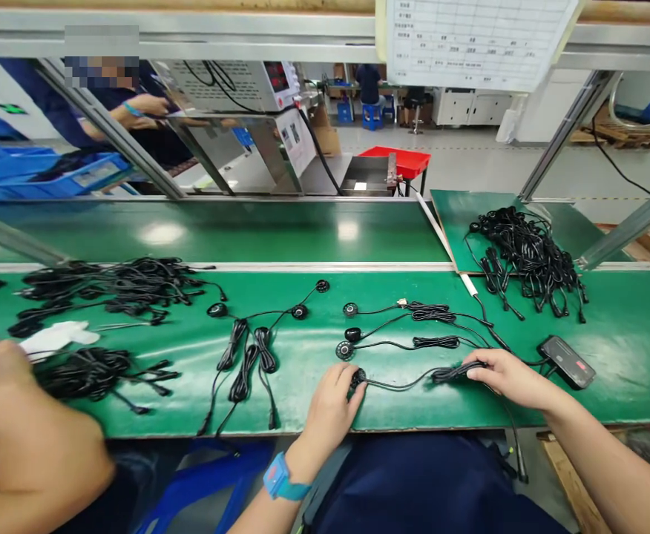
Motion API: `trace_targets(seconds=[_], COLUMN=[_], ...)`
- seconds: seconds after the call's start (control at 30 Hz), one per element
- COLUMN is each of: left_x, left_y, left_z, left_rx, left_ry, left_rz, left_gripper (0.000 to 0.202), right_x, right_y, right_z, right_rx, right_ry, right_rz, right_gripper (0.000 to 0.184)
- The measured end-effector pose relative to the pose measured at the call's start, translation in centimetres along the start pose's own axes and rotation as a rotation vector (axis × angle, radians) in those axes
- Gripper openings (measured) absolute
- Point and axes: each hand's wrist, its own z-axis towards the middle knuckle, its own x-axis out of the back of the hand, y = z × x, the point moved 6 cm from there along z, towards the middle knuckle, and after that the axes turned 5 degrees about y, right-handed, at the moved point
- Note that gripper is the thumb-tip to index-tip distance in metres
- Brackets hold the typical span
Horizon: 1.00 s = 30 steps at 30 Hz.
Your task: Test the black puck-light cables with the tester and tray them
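Note:
My left hand [335,404], with a blue strap at the wrist, is closed on the round black head [358,378] of a cable. The fingers of my right hand [497,374] pinch the bundled black cable [448,373] of that same piece. A slack length of cable runs between my hands, just above the green table [403,414]. Below my right hand, a cable end with a connector [521,466] hangs over the table edge. Several similar cables with round heads [344,350] lie beyond my hands, their bundles [436,342] tied.
A black box [567,362] sits at the right, cables running to it. Cable heaps lie on a green board [525,252] and at the left [107,285]. Three bundled cables [244,371] lie left of my hands. A co-worker's arm [30,430] reaches in at the left.

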Motion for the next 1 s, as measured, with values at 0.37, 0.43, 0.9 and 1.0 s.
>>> trace_targets(seconds=[0.37, 0.43, 0.9, 1.0], left_x=[-0.6, -1.1, -0.9, -0.6], left_y=[-2.9, -3.6, -3.7, -3.5], left_z=[0.0, 0.6, -0.1, 0.4], left_rx=[0.238, 0.332, 0.413, 0.409], left_ry=[-0.082, -0.070, 0.129, 0.141], left_rz=[-0.026, 0.041, -0.170, -0.204], left_gripper=[0.028, 0.033, 0.019, 0.016], right_x=[1.7, 1.6, -1.7, -0.6], right_y=[-3.2, -5.1, -6.0, -5.2], right_z=[4.0, 5.7, 21.4, 22.2], right_rx=[0.212, 0.384, 0.408, 0.336], right_ry=[0.181, 0.331, 0.296, 0.379], right_rz=[-0.551, -0.658, -0.416, -0.382], right_gripper=[0.032, 0.029, 0.027, 0.031])
